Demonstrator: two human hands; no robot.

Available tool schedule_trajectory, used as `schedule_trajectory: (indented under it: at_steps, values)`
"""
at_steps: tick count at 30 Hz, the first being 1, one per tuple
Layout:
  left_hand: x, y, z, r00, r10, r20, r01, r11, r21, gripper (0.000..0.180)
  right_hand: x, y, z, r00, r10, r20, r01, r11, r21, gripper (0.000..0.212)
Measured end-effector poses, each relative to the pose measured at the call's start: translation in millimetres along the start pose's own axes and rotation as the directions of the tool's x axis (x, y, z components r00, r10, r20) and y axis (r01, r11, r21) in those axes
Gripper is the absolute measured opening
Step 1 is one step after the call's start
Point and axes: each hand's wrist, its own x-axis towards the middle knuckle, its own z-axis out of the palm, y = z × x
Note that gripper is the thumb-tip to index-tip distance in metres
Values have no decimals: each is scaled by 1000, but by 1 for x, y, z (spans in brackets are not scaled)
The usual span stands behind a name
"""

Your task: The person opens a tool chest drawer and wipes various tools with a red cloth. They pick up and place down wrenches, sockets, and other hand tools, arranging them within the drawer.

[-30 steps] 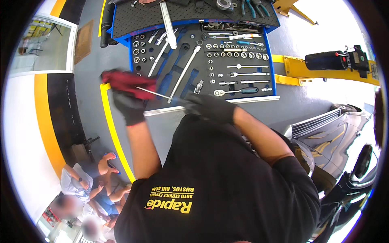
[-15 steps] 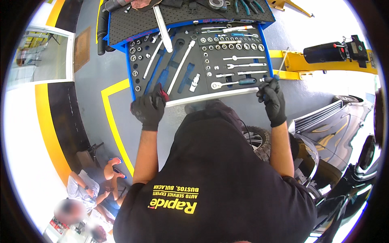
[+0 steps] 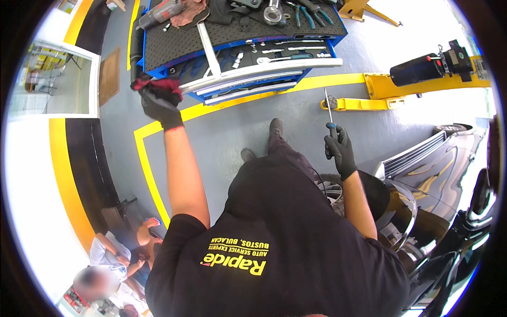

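Note:
My right hand (image 3: 340, 150), in a black glove, is closed around a screwdriver (image 3: 331, 126) with a blue grip, its thin metal shaft pointing away from me. My left hand (image 3: 160, 105), gloved too, is at the left front corner of the blue tool cart (image 3: 235, 39). A dark red cloth (image 3: 171, 88) is bunched at its fingers, which are partly hidden. Beside this hand, a drawer (image 3: 264, 70) with a silver front rail stands partly out. Ratchets, sockets and other chrome tools show in its dark foam.
On the cart top lie a power tool (image 3: 161, 14), a brown rag (image 3: 191, 11), pliers (image 3: 311, 17) and a silver bar (image 3: 209, 50). A yellow lift arm (image 3: 364, 104) reaches in at right, above a dark car (image 3: 430, 164). Seated people (image 3: 113, 253) are at lower left.
The drawer has slid most of the way into the cart. My left hand has moved left and away from me. My right hand has come left and nearer with the screwdriver.

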Motion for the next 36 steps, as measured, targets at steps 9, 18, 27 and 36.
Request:
schedule_trajectory:
  at_steps: [9,18,27,36]
  values:
    - [-2,-250,-42,558,-341,757,769,556,-317,31,-17,74,-51,963,63,-262,-72,997,-25,28]
    - [45,-387,-16,638,-422,644,395,897,197,42,-23,121,-82,943,240,-232,-249,968,-10,42]
    - [-27,-299,-4,368,-417,831,922,50,-383,22,34,94,-46,957,278,-77,-273,959,71,40]
    - [-141,-249,-127,560,-773,298,796,601,63,17,159,110,49,993,92,72,-44,867,-497,52]
